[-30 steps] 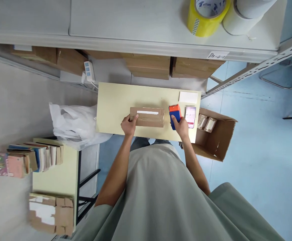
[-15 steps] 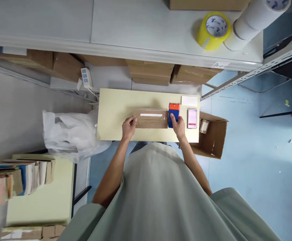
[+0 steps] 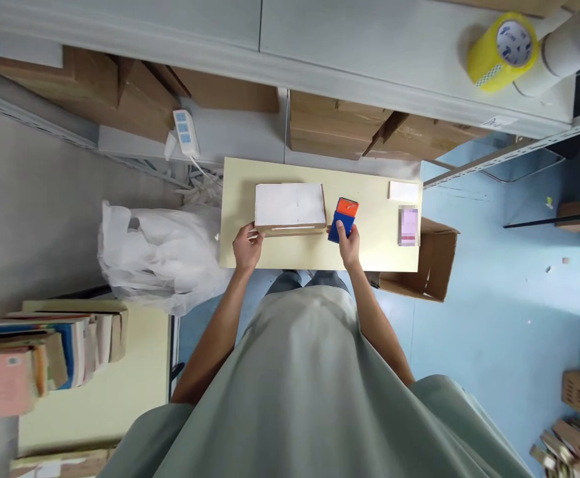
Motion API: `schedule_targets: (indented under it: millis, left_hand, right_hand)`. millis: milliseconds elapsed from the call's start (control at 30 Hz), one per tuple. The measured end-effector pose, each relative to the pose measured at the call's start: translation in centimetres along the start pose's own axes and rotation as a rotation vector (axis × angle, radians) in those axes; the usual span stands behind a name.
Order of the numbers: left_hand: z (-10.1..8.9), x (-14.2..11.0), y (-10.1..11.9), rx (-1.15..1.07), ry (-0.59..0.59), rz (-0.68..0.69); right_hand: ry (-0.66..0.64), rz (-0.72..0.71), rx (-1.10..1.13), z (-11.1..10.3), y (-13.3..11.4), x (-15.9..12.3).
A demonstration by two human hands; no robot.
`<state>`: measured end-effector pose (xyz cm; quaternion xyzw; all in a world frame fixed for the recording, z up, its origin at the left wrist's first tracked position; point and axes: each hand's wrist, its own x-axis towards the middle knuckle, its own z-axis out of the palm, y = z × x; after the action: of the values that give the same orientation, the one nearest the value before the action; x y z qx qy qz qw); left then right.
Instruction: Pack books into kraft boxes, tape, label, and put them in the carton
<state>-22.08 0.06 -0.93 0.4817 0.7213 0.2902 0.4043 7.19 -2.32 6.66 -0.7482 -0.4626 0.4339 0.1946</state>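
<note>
A cardboard box (image 3: 290, 231) with a large white sheet (image 3: 290, 204) across its top lies on the pale yellow table (image 3: 369, 255). My left hand (image 3: 247, 247) is at the box's near left corner, thumb and fingers closed on the edge. In my right hand (image 3: 350, 245) is a blue-and-orange handheld device (image 3: 344, 219), its orange end pointing away from me; its exact kind is unclear. This device is just right of the box, and some fingers behind it are hidden.
A phone (image 3: 409, 226) and a white card-like item (image 3: 403, 192) lie at the table's right. An open carton (image 3: 442, 265) stands below that end. White plastic bags (image 3: 165, 255) hang at the left. Yellow tape (image 3: 503, 52) sits on the shelf (image 3: 369, 40) above.
The box has turned so its white-sheeted face shows on top instead of the brown side with a white strip. The device has tilted in my right hand. The camera view has shifted.
</note>
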Motion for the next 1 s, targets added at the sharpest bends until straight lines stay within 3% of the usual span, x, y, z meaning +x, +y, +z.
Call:
schedule_targets:
  millis: [133, 233, 300, 367, 433, 467, 567, 600, 667, 800, 1000]
  left_hand:
    - [0.9, -0.9, -1.8, -0.024, -0.027, -0.028]
    - [0.6, -1.3, -2.1, -0.012, -0.054, -0.010]
    - [-0.1, -1.7, -1.4, 0.015, 0.023, 0.039]
    - [-0.8, -2.6, 0.1, 0.042, 0.163, 0.105]
    - [-0.9, -4.4, 2.6, 0.025, 0.206, 0.161]
    - [-0.7, -5.5, 4.0, -0.024, 0.119, 0.178]
    - [1.5, -9.2, 8.6, -0.179, -0.429, 0.162]
    - [2.5, -10.4, 9.9, -0.207, -0.557, 0.151]
    - [4.5, -12.3, 11.9, -0.243, -0.697, 0.127]
    - [7.3, -14.3, 13.6, -0.345, -0.816, 0.002]
    - [9.3, -16.2, 14.2, -0.381, -0.832, -0.127]
  right_hand:
    - [0.219, 0.107, 0.587, 0.1, 2.6, -3.1]
    - [0.247, 0.170, 0.660, -0.1, 4.0, -5.1]
    - [0.271, 0.207, 0.663, -0.4, 4.5, -6.0]
    - [0.268, 0.229, 0.658, -0.7, 4.8, -6.8]
    - [0.215, 0.216, 0.653, -1.1, 5.0, -7.3]
    - [0.175, 0.196, 0.649, -1.3, 5.0, -7.5]
    - [0.064, 0.132, 0.603, -2.3, 5.2, -7.9]
    - [0.034, 0.114, 0.583, -2.8, 5.3, -8.0]
    - [-0.024, 0.083, 0.549, -3.7, 5.6, -7.9]
    - [-0.097, 0.052, 0.508, -5.7, 6.9, -7.4]
    - [-0.181, 0.014, 0.456, -8.1, 9.5, -6.6]
